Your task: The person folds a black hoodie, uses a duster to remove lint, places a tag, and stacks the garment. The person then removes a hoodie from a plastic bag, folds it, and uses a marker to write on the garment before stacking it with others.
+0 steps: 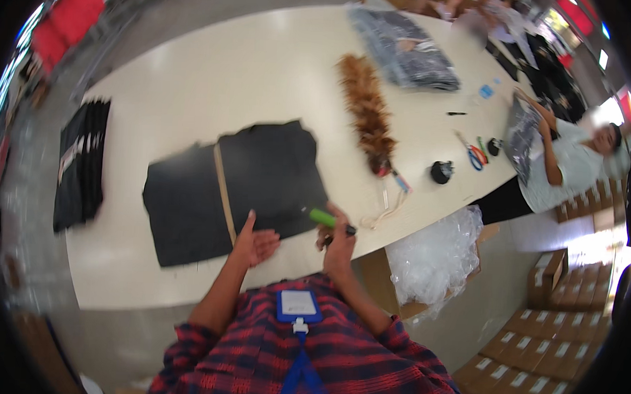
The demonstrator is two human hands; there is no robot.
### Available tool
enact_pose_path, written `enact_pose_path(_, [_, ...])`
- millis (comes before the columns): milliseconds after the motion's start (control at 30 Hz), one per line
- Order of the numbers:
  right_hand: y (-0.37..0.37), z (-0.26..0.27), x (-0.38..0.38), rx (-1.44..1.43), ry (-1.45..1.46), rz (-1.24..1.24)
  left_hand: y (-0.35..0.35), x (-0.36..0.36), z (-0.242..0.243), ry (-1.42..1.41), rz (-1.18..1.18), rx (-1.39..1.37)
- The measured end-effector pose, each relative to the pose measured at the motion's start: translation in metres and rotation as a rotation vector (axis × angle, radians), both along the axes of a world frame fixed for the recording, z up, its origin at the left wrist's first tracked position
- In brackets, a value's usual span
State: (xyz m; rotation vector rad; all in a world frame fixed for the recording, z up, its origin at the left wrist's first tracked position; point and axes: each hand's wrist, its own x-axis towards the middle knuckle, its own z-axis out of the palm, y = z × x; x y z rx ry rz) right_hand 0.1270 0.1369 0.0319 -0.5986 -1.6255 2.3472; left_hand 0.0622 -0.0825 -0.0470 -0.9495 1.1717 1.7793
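Before me on the table lies a dark folded garment (269, 168), crossed by a tan strip (222, 187). My left hand (258, 246) is at its near edge, thumb raised and fingers spread, with nothing in it. To the right, my right hand (340, 245) grips a small bright-green tool (322, 217) with a dark end. Blur keeps me from telling its exact kind. The tool is over the garment's near right corner; whether it touches the cloth cannot be told.
On the pale table (194, 81) are a stack of dark folded garments (82, 165), a brown feather duster (367, 109), plastic-bagged garments (406, 48), scissors (475, 154) and a black roundish object (442, 172). A co-worker (565, 160) holds a bagged garment. Clear plastic (434, 255) fills a carton by the near edge.
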Motion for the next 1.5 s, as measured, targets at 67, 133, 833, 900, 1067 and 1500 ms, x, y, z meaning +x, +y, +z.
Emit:
enact_pose_path(67, [0.001,-0.003,0.007,0.006,-0.04,-0.016,0.0,0.003,0.001,-0.009,0.009,0.021])
enact_pose_path(133, [0.001,-0.005,0.012,-0.03,-0.113,-0.047,-0.001,0.007,0.006,0.008,-0.01,-0.007])
enact_pose_path(833, [-0.011,-0.012,0.005,-0.076,-0.136,0.042,0.026,0.016,0.017,1.191,-0.631,-1.163])
enact_pose_path(900, [-0.012,-0.011,0.008,-0.095,-0.165,0.033,0.026,0.022,0.011,1.281,-0.579,-1.193])
enact_pose_path(1067, [-0.017,-0.014,0.015,-0.058,-0.142,0.099,0.022,0.035,-0.001,1.465,-0.518,-1.21])
enact_pose_path(1500, [-0.013,-0.018,0.005,-0.088,-0.168,0.158,0.03,0.021,0.007,1.472,-0.38,-1.204])
